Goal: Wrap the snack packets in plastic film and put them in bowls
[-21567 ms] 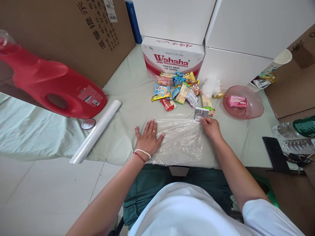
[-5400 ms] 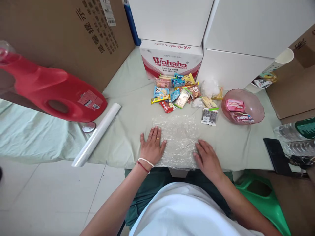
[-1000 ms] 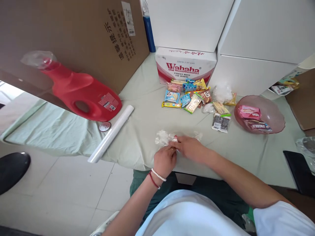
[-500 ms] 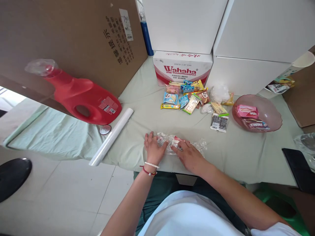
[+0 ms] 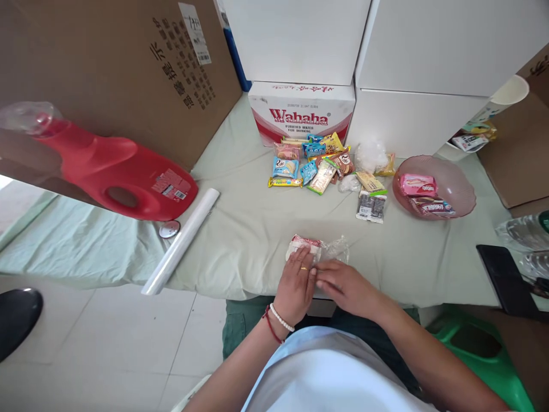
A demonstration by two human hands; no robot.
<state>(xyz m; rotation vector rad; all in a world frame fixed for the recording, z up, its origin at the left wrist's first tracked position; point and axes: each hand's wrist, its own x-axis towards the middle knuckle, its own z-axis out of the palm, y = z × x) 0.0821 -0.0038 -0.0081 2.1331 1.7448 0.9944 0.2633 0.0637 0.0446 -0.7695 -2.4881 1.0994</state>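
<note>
A small red and white snack packet [image 5: 305, 242] lies wrapped in clear cling film [image 5: 335, 248] near the front edge of the green-covered table [image 5: 249, 229]. My left hand [image 5: 297, 284] rests flat on the packet, fingers stretched out and pressing on its near side. My right hand [image 5: 346, 285] lies beside it, fingers flat on the film's near edge. A pile of assorted snack packets [image 5: 315, 163] sits farther back. A dark packet [image 5: 371, 206] lies apart to the right of the pile.
A pink bowl [image 5: 454, 183] at the right holds two wrapped snacks. A cling film roll [image 5: 182, 240] and a red detergent jug [image 5: 115, 174] lie at the left. Cardboard and white boxes, with a Wahaha carton [image 5: 300, 111], line the back. A black phone [image 5: 501, 277] lies at the right.
The flat sheet of film has been folded around a red snack packet. In the last half second both hands drew closer together and now press flat on the wrapped bundle.
</note>
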